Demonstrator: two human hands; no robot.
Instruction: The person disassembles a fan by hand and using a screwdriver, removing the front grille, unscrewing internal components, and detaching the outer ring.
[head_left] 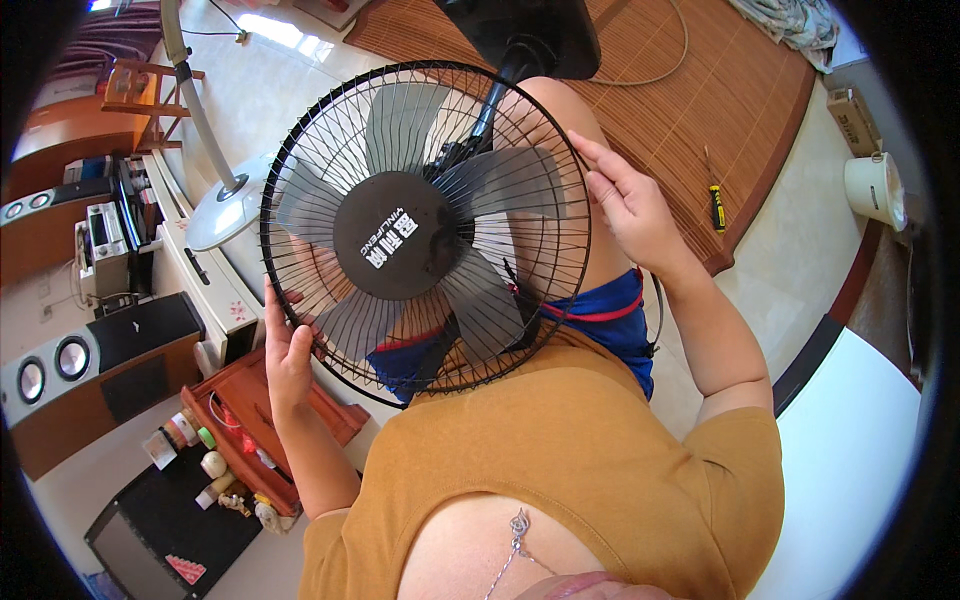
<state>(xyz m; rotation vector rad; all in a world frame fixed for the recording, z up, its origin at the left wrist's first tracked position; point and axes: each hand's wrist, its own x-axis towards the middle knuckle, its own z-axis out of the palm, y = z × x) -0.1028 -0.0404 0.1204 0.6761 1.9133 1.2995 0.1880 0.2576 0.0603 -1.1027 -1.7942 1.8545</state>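
An electric fan lies tilted across my lap, its round black wire guard point(573, 270) facing up at me. Behind the wires sit dark grey blades point(405, 125), and a round black disc point(390, 235) marks the centre. At the lower left a second black ring shows slightly apart from the guard's edge. My left hand point(288, 355) grips the rim at the left, thumb in front, its other fingers partly hidden. On the upper right, my right hand point(635, 205) pinches the rim between thumb and fingers. The black stand point(490, 110) runs away from me to a dark base point(530, 30).
A screwdriver point(717, 208) with a yellow-black handle lies on the brown mat point(660, 130) to the right. Beyond it stands a white bucket point(873, 188). On the left are a grey pole with a round base point(225, 215), a speaker point(100, 365) and a reddish wooden stool point(240, 430).
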